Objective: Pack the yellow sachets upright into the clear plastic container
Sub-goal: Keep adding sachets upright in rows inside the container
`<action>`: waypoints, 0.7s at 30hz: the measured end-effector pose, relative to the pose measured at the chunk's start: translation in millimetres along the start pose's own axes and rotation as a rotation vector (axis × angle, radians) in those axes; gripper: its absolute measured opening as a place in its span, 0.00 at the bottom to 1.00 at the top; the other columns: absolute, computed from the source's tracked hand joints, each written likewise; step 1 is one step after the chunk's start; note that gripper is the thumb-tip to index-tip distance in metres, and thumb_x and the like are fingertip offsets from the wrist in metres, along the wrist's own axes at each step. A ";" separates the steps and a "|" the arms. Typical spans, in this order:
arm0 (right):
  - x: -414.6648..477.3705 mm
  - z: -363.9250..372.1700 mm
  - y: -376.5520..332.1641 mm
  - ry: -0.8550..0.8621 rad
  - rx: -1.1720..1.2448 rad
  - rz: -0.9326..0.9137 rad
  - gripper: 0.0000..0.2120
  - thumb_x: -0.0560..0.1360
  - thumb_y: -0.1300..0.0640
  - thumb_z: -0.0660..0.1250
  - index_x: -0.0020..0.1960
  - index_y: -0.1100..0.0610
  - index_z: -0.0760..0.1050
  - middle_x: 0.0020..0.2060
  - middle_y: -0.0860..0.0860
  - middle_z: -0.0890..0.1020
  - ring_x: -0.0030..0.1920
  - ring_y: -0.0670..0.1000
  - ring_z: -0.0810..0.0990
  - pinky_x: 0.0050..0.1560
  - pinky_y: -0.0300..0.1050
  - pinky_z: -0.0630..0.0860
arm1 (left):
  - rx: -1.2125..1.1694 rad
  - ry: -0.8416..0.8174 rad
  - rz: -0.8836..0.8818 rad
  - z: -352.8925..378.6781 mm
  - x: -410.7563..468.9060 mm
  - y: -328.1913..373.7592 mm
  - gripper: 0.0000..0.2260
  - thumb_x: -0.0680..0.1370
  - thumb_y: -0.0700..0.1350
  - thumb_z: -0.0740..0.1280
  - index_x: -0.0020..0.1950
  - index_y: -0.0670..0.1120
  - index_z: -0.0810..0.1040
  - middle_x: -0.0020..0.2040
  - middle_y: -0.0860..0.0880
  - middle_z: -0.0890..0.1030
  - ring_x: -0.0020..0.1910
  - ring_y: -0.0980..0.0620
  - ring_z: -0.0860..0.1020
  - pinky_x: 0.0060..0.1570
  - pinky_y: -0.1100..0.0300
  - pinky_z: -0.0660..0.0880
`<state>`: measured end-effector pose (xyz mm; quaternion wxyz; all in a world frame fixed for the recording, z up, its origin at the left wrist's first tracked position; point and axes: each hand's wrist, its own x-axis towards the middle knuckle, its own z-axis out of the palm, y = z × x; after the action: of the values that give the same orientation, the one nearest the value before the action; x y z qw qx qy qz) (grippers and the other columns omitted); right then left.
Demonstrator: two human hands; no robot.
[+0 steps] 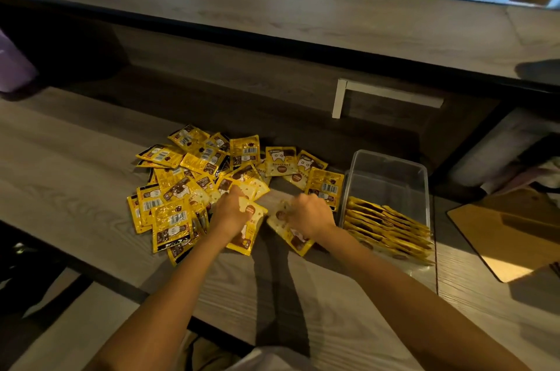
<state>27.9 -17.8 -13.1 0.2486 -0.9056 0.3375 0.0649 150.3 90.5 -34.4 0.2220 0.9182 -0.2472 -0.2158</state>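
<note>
1. Loose yellow sachets (194,182) lie in a messy pile on the grey wood tabletop (75,158), some face up, some barcode side up, many overlapping.
2. Clear plastic container (391,170) stands on the tabletop just right of the pile. Near half is filled with a row of packed sachets (391,228) standing on edge, leaning slightly; far half shows only bare plastic.
3. Left hand (230,210) is at the near right edge of the pile, fingers curled and closed on a left-held sachet (247,234), which hangs down toward the person.
4. Right hand (309,213) is between pile and container, fingers closed on a right-held sachet (291,234); this one is motion-blurred, lower end close to the tabletop, contact unclear.
5. The two hands are near each other, not touching; the right hand is close to the container's left wall but outside it.
6. Light wooden board (509,231) lies right of the container, apart from it.
</note>
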 end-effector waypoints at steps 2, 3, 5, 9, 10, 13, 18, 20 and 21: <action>1.4 -12.1 -2.8 0.082 0.122 -0.026 0.14 0.77 0.51 0.62 0.53 0.60 0.79 0.45 0.58 0.82 0.46 0.56 0.81 0.38 0.43 0.71 | -0.027 0.066 0.000 -12.9 -1.6 15.2 0.15 0.75 0.43 0.68 0.59 0.43 0.72 0.56 0.41 0.77 0.55 0.41 0.76 0.44 0.57 0.68; 2.0 -19.5 -4.1 0.130 0.160 -0.057 0.13 0.78 0.52 0.62 0.53 0.59 0.80 0.43 0.57 0.82 0.43 0.55 0.81 0.37 0.42 0.70 | -0.043 0.096 0.021 -20.4 -2.6 24.0 0.13 0.75 0.44 0.68 0.58 0.43 0.73 0.56 0.41 0.78 0.54 0.42 0.76 0.43 0.57 0.67; 2.9 -35.1 -5.0 0.233 0.209 -0.098 0.13 0.78 0.54 0.61 0.51 0.62 0.81 0.36 0.55 0.78 0.36 0.51 0.77 0.33 0.39 0.67 | -0.097 0.157 0.082 -36.5 -4.8 43.0 0.09 0.75 0.43 0.68 0.55 0.43 0.75 0.55 0.42 0.79 0.54 0.43 0.77 0.43 0.57 0.69; 2.7 -67.8 3.2 0.455 0.365 -0.118 0.08 0.76 0.62 0.64 0.50 0.63 0.81 0.40 0.57 0.82 0.40 0.54 0.80 0.40 0.45 0.75 | -0.118 0.279 0.248 -61.4 -11.5 80.7 0.10 0.76 0.40 0.66 0.56 0.45 0.79 0.55 0.45 0.81 0.57 0.45 0.76 0.50 0.55 0.72; 0.9 -75.8 6.4 0.497 0.390 -0.118 0.10 0.76 0.64 0.64 0.55 0.61 0.80 0.46 0.57 0.84 0.48 0.54 0.82 0.47 0.47 0.79 | -0.137 0.293 0.286 -64.9 -13.2 90.8 0.09 0.75 0.40 0.67 0.55 0.46 0.80 0.53 0.46 0.82 0.54 0.48 0.77 0.48 0.57 0.72; -8.7 -99.1 22.9 0.564 0.401 -0.049 0.13 0.75 0.66 0.64 0.59 0.60 0.76 0.53 0.54 0.82 0.53 0.48 0.78 0.53 0.43 0.78 | -0.207 0.274 0.353 -66.3 -16.3 119.8 0.08 0.75 0.39 0.67 0.52 0.46 0.80 0.50 0.48 0.81 0.48 0.54 0.75 0.41 0.66 0.70; -28.1 -124.6 69.7 0.710 0.442 0.115 0.08 0.78 0.57 0.61 0.52 0.62 0.75 0.51 0.56 0.82 0.47 0.47 0.76 0.38 0.36 0.73 | -0.247 0.139 0.510 -41.6 -20.2 164.6 0.06 0.74 0.37 0.68 0.48 0.46 0.80 0.48 0.49 0.80 0.50 0.54 0.74 0.45 0.63 0.70; -35.1 -128.0 91.6 0.743 0.436 0.171 0.11 0.78 0.53 0.61 0.50 0.62 0.75 0.50 0.57 0.82 0.48 0.53 0.80 0.39 0.41 0.75 | -0.286 0.057 0.551 -25.1 -19.8 180.4 0.06 0.74 0.36 0.67 0.47 0.45 0.80 0.48 0.48 0.80 0.50 0.53 0.75 0.43 0.66 0.71; -38.7 -128.1 101.9 0.748 0.429 0.202 0.12 0.78 0.52 0.61 0.49 0.62 0.75 0.49 0.58 0.83 0.49 0.55 0.81 0.42 0.48 0.77 | -0.300 0.013 0.568 -16.3 -20.0 187.5 0.06 0.74 0.35 0.67 0.47 0.44 0.80 0.47 0.48 0.80 0.48 0.54 0.75 0.40 0.69 0.70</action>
<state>-73.7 -124.8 67.8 0.2840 -0.7572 0.4968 -0.3148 75.7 -39.6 80.9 0.4078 0.7709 -0.4575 -0.1735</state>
